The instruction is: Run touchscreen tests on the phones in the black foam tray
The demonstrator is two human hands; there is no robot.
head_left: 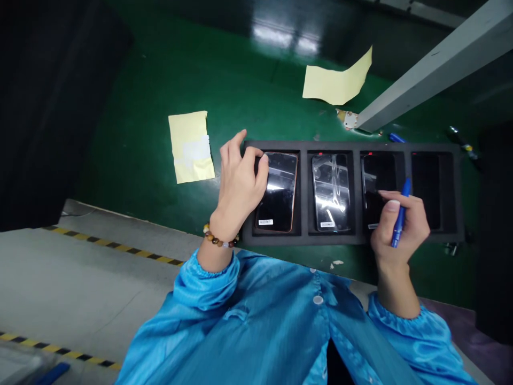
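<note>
A black foam tray [304,240] with a row of compartments lies before me. My left hand [240,182] is at its left end, thumb and index fingertips together at the upper left corner of a smartphone [278,198] with an orange edge. Whatever the fingertips pinch is too small to make out. A second smartphone [331,187] has a wrinkled, shiny film over its screen. My right hand [404,224] is closed around a blue pen [401,214], with a fingertip over a third smartphone [379,174]. That phone's lower part is partly hidden by the hand.
The rightmost compartment [427,187] is dark, its contents unclear. Yellow paper sheets [190,128] [336,85] lie on the green table [132,149]. A grey post [425,69] rises behind the tray. A blue cap [396,138] lies beyond its edge. Dark surfaces flank both sides.
</note>
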